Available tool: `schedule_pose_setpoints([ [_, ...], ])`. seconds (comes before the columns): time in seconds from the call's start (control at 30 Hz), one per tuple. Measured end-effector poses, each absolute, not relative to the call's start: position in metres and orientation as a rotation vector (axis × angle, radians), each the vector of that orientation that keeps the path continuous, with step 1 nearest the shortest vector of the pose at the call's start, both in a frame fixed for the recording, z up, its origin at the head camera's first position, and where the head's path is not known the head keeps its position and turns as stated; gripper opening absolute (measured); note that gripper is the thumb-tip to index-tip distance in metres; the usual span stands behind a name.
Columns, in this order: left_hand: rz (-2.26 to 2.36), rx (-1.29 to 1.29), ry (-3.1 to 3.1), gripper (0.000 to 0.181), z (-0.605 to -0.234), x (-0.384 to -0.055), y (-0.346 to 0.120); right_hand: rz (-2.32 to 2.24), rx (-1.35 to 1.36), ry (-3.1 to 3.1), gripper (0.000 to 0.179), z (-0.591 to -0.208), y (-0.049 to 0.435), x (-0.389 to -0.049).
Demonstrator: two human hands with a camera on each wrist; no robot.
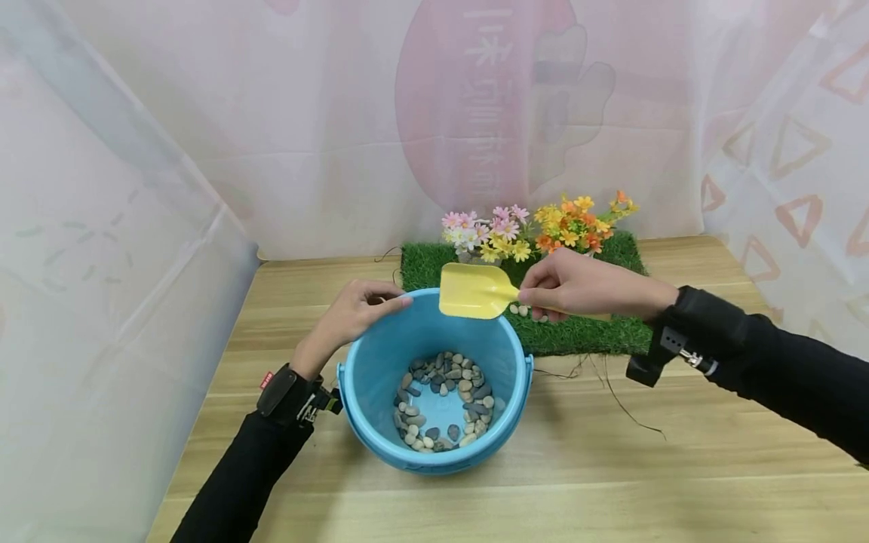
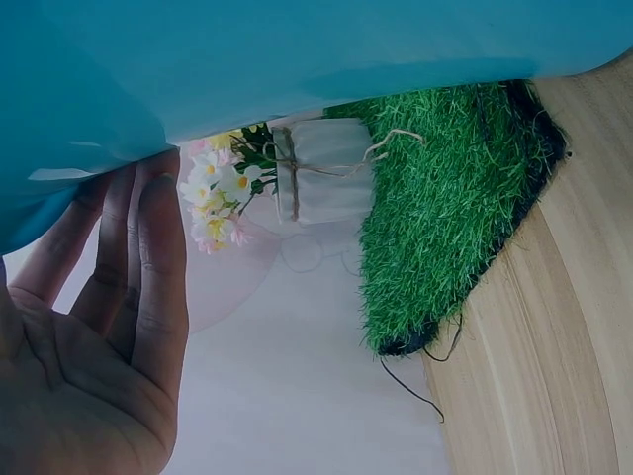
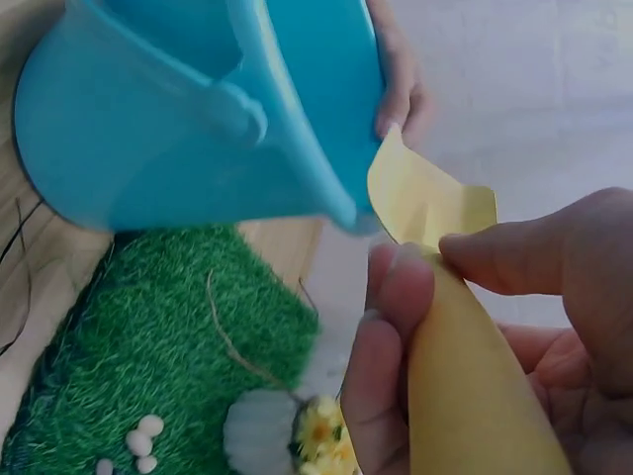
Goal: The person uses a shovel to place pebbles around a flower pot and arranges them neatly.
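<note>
A blue bucket (image 1: pixel 434 452) stands upright on the table, with grey and pale pebbles (image 1: pixel 478 411) spread round its floor. At the bucket's far left rim, my left hand (image 1: pixel 358 311) holds on, thumb over the edge and fingers outside; the left wrist view shows these fingers (image 2: pixel 158 267) against the blue wall. In my right hand (image 1: pixel 566 283) is the handle of a yellow shovel (image 1: pixel 475 290), pinched between thumb and fingers. The shovel's blade hangs over the bucket's far rim, with no pebbles visible on it. The handle (image 3: pixel 475 396) runs through the hand in the right wrist view.
Behind the bucket lies a green artificial grass mat (image 1: pixel 577 339) with a few pebbles (image 3: pixel 143 440) on it. Pink, white and yellow flowers (image 1: pixel 498 230) and orange flowers (image 1: pixel 577 222) stand at its back. Loose dark threads (image 1: pixel 631 407) trail over the wooden table (image 1: pixel 679 483).
</note>
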State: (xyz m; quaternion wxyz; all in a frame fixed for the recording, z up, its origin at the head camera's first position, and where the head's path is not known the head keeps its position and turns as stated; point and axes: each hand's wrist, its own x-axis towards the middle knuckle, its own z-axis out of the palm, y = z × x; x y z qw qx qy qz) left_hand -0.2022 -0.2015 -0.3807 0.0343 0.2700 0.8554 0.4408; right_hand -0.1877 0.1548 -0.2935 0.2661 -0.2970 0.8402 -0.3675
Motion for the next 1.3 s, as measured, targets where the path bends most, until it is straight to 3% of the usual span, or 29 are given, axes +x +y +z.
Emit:
schedule_pose_setpoints([
  [0.53, 1.340, 0.846, 2.619, 0.021, -0.381, -0.203, -0.202, -0.579, -1.140, 2.333, 0.012, -0.289, 0.080, -0.181],
  [0.77, 1.363, 0.892, 2.605, 0.017, -0.384, -0.203, -0.202, -0.396, -1.260, 2.362, 0.037, -0.294, 0.053, -0.180],
  [0.9, 1.376, 0.913, 2.588, 0.016, -0.386, -0.202, -0.203, -0.354, -1.258, 2.364, 0.041, -0.301, 0.039, -0.180],
  [1.03, 1.397, 0.892, 2.580, 0.016, -0.385, -0.202, -0.204, -0.280, -1.213, 2.404, 0.036, -0.304, 0.028, -0.180],
  [1.23, 1.382, 0.886, 2.589, 0.016, -0.380, -0.201, -0.202, -0.114, -1.159, 2.411, 0.009, -0.309, 0.014, -0.180],
  [1.3, 1.376, 0.898, 2.593, 0.015, -0.380, -0.202, -0.202, -0.065, -1.163, 2.412, 0.011, -0.311, 0.011, -0.180],
])
